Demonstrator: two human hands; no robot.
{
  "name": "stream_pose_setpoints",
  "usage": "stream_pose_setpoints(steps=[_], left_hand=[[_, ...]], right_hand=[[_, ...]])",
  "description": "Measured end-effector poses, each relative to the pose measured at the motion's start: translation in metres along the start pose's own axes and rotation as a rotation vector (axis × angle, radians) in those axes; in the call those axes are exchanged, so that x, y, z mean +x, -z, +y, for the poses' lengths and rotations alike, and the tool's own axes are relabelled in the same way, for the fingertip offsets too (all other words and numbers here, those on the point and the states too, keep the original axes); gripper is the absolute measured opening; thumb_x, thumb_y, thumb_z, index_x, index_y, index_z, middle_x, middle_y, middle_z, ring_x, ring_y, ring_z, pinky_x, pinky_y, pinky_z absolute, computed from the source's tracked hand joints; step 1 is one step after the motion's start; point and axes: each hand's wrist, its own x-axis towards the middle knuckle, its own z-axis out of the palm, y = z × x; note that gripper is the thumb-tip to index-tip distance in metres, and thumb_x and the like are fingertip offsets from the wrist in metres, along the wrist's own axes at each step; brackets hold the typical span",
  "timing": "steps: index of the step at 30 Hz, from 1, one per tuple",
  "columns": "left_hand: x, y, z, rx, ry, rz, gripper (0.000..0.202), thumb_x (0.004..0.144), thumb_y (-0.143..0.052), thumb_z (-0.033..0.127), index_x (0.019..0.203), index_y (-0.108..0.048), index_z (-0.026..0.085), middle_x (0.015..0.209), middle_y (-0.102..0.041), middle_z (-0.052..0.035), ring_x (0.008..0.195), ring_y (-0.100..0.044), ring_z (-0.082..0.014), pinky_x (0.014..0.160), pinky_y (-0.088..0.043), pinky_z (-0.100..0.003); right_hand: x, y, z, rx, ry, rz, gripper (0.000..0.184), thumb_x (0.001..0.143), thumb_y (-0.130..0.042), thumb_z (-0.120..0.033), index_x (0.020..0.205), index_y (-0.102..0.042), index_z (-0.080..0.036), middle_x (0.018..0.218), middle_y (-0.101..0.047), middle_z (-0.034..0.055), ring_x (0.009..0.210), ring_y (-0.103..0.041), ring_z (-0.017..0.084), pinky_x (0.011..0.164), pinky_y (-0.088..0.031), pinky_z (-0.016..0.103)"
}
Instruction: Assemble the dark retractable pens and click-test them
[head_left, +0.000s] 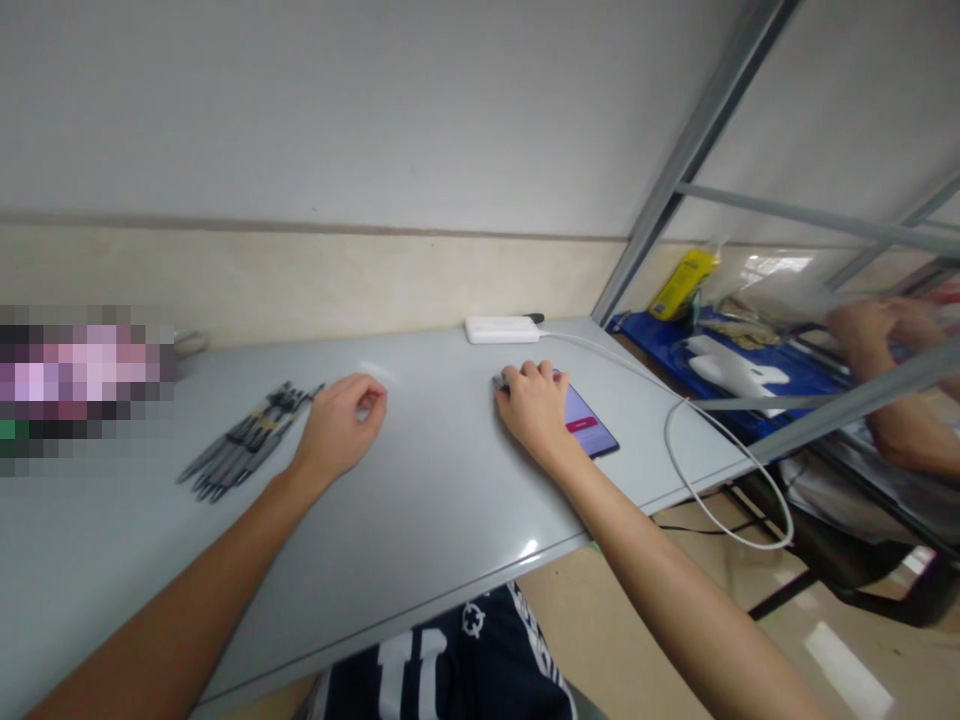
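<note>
My left hand (pixel 346 425) is over the grey tabletop, its fingers curled round to meet the thumb in a loop with nothing visible inside. Just left of it lies a bundle of dark pens (pixel 247 440), side by side at a slant; the end of one comes close to my wrist. My right hand (pixel 534 405) lies over a smartphone (pixel 589 420), fingers bent over its upper left part and thumb at its left side. The phone is flat on the table with its screen lit in pale purple with a red band. My hand hides its left part.
A white power bank (pixel 502 330) stands against the wall; its white cable (pixel 667 440) loops over the table's right edge. Beyond a metal frame (pixel 697 120), another person's hands (pixel 874 330) are above a blue table with a yellow packet (pixel 684 283). A blurred-out patch covers the far left.
</note>
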Motion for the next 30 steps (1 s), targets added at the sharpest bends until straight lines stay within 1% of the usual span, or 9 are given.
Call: stream_pose_setpoints(steps=[3,6,8,10,13,22,25,27,30], left_hand=[[-0.001,-0.001,-0.001,0.13,-0.001,-0.038,0.013,0.081,-0.045,0.022,0.077,-0.057,0.019,0.075,-0.062,-0.0044,0.078,-0.057,-0.0206,0.074,-0.044,-0.033],[-0.003,-0.002,0.002,0.332,0.013,-0.137,0.019,0.081,-0.045,0.025,0.09,-0.06,0.018,0.092,-0.062,-0.0099,0.092,-0.054,-0.0276,0.076,-0.042,-0.039],[-0.005,-0.002,0.007,0.446,0.046,-0.173,0.027,0.082,-0.044,0.027,0.1,-0.06,0.017,0.101,-0.06,-0.0133,0.096,-0.051,-0.0319,0.075,-0.041,-0.043],[-0.006,-0.001,0.012,0.53,0.081,-0.16,0.031,0.082,-0.044,0.03,0.104,-0.06,0.015,0.105,-0.058,-0.0159,0.098,-0.049,-0.0344,0.074,-0.039,-0.046],[-0.008,0.0,0.018,0.612,0.11,-0.119,0.033,0.082,-0.043,0.033,0.102,-0.061,0.013,0.107,-0.056,-0.019,0.099,-0.048,-0.0358,0.074,-0.038,-0.049],[-0.009,-0.001,0.019,0.613,0.163,-0.191,0.034,0.085,-0.038,0.034,0.099,-0.062,0.013,0.107,-0.057,-0.0213,0.099,-0.05,-0.0361,0.072,-0.041,-0.052],[-0.008,-0.002,0.017,0.579,0.132,-0.232,0.03,0.084,-0.036,0.019,0.099,-0.061,0.012,0.106,-0.059,-0.0202,0.1,-0.052,-0.0346,0.074,-0.043,-0.051],[-0.007,-0.004,0.012,0.533,0.097,-0.252,0.033,0.078,-0.036,0.007,0.098,-0.062,0.012,0.106,-0.06,-0.0194,0.101,-0.053,-0.0327,0.077,-0.044,-0.049],[-0.007,-0.007,0.005,0.429,0.014,-0.214,0.04,0.07,-0.039,-0.002,0.096,-0.065,0.013,0.112,-0.058,-0.0176,0.108,-0.052,-0.0296,0.088,-0.045,-0.044]], right_hand=[[0.0,-0.001,0.0,0.018,-0.018,-0.01,0.022,0.085,-0.048,-0.024,0.1,-0.063,-0.017,0.1,-0.059,0.0163,0.099,-0.043,0.032,0.081,-0.027,0.045],[-0.003,-0.002,-0.003,0.037,-0.029,0.018,0.024,0.084,-0.051,-0.028,0.101,-0.063,-0.017,0.101,-0.058,0.0156,0.099,-0.042,0.031,0.082,-0.026,0.046],[-0.007,-0.002,-0.008,0.063,-0.023,0.044,0.024,0.083,-0.051,-0.03,0.101,-0.063,-0.018,0.102,-0.057,0.0149,0.099,-0.041,0.031,0.082,-0.026,0.046],[-0.011,-0.002,-0.013,0.102,0.004,0.067,0.024,0.084,-0.051,-0.031,0.101,-0.063,-0.018,0.103,-0.056,0.0139,0.099,-0.04,0.03,0.083,-0.026,0.045],[-0.017,0.0,-0.021,0.188,0.094,0.088,0.024,0.085,-0.049,-0.029,0.103,-0.062,-0.02,0.104,-0.055,0.0117,0.099,-0.04,0.028,0.084,-0.025,0.043],[-0.034,0.001,-0.038,0.469,0.342,0.029,0.018,0.084,-0.051,-0.022,0.096,-0.064,-0.021,0.103,-0.056,0.0079,0.099,-0.042,0.024,0.08,-0.029,0.036],[-0.035,0.001,-0.038,0.491,0.382,0.007,0.018,0.082,-0.052,-0.02,0.095,-0.065,-0.02,0.103,-0.056,0.0079,0.098,-0.042,0.023,0.08,-0.03,0.036],[-0.034,0.001,-0.038,0.51,0.371,-0.009,0.018,0.082,-0.052,-0.02,0.094,-0.065,-0.02,0.102,-0.056,0.0084,0.097,-0.042,0.023,0.079,-0.031,0.036],[-0.033,0.0,-0.037,0.545,0.345,-0.016,0.017,0.082,-0.052,-0.019,0.092,-0.066,-0.019,0.099,-0.056,0.0083,0.095,-0.043,0.023,0.08,-0.033,0.035]])
